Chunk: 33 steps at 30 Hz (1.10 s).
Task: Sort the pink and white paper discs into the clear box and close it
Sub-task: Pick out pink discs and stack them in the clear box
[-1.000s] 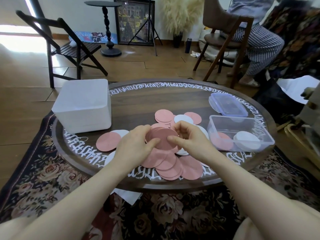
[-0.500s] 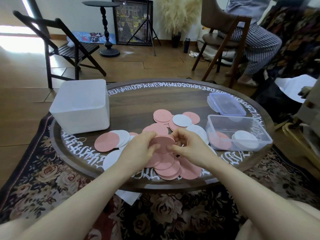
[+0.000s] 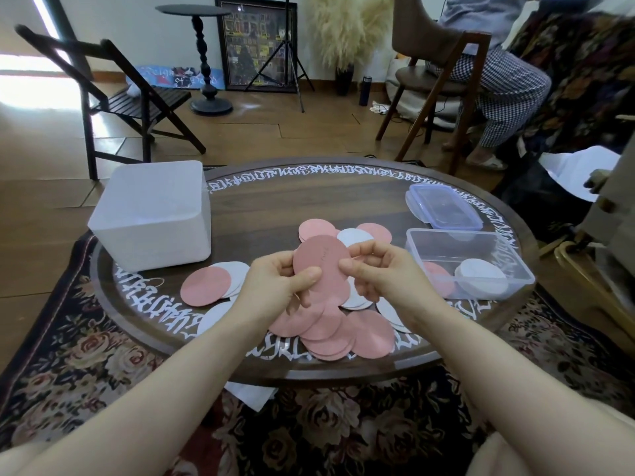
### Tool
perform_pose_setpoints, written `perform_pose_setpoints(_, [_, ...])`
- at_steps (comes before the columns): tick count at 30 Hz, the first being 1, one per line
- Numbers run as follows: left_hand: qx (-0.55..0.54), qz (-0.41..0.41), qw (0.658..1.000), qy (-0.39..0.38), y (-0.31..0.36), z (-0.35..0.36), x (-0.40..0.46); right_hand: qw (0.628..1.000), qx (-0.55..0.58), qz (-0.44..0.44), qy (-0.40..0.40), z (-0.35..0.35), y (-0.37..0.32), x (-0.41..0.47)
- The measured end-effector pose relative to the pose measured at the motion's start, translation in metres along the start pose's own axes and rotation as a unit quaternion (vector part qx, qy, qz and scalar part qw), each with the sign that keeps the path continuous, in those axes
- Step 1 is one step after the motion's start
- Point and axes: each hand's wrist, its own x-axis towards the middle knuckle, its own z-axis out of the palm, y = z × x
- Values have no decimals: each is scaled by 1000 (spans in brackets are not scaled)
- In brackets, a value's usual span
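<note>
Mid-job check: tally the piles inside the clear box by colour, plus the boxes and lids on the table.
Pink piles in the clear box: 1
White piles in it: 1
Clear boxes: 1
White opaque boxes: 1
Lids, off: 1
Total: 5
Left hand and right hand both grip loose pink discs, uncounted.

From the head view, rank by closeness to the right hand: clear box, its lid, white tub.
From the right hand:
1. Clear box, just to its right, holding pink and white discs.
2. Lid, beyond the box, toward the far right.
3. White tub, across the table on the left.
</note>
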Motion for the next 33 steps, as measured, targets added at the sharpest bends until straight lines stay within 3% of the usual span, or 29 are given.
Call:
perform_pose_setpoints(3, [-8, 21, 999, -34, 4, 3, -2, 1000, -21, 0, 9, -9, -12, 1])
perform_pose_setpoints(6, [144, 61, 985, -66, 5, -3, -4, 997, -53, -18, 60, -38, -32, 3])
perform_pose_setpoints(7, [253, 79, 961, -83, 3, -7, -4, 992, -75, -25, 93, -51, -37, 4])
perform_pose_setpoints(9, [466, 107, 869, -126, 0, -15, -7, 979, -122, -35, 159, -79, -45, 6])
perform_pose_setpoints(10, [528, 108, 829, -150, -3, -18, -8, 972, -140, -34, 183, -92, -47, 7])
perform_pose_setpoints(12, [570, 91, 795, -190, -8, -22, -10, 964, -164, -22, 208, -114, -46, 9])
perform_pose_setpoints(23, [574, 106, 789, -193, -12, -16, -5, 916, -367, 78, 142, -154, -21, 22])
perform_pose_setpoints(33, [576, 113, 785, -198, -11, -14, -4, 894, -429, 98, 89, -156, -9, 37])
